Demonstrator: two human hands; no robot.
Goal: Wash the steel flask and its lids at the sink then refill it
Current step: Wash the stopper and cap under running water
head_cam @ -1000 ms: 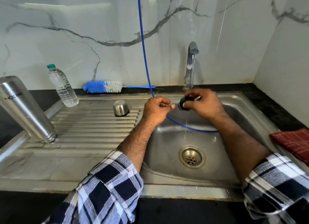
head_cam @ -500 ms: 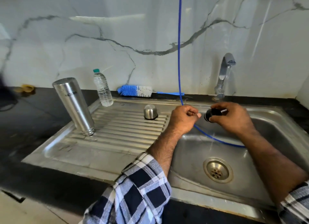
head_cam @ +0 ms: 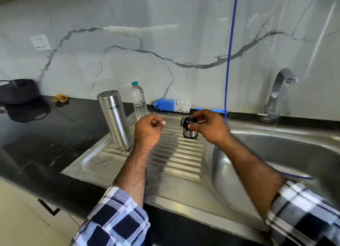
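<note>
Stainless-steel sink unit (head_cam: 171,174) with ribbed drainboard, bearing near its back edge an inverted cylindrical steel flask (head_cam: 114,120) and small steel cup lid (head_cam: 189,133); right hand (head_cam: 209,125) gripping round black inner lid (head_cam: 187,122) just above the cup; left hand (head_cam: 148,130) curled, empty.

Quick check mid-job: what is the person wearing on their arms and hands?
Both hands are bare: left hand, right hand. No gloves, rings or watch show. Each arm has a checked sleeve in navy, white and grey, pushed up toward the elbow: left sleeve, right sleeve.
</note>
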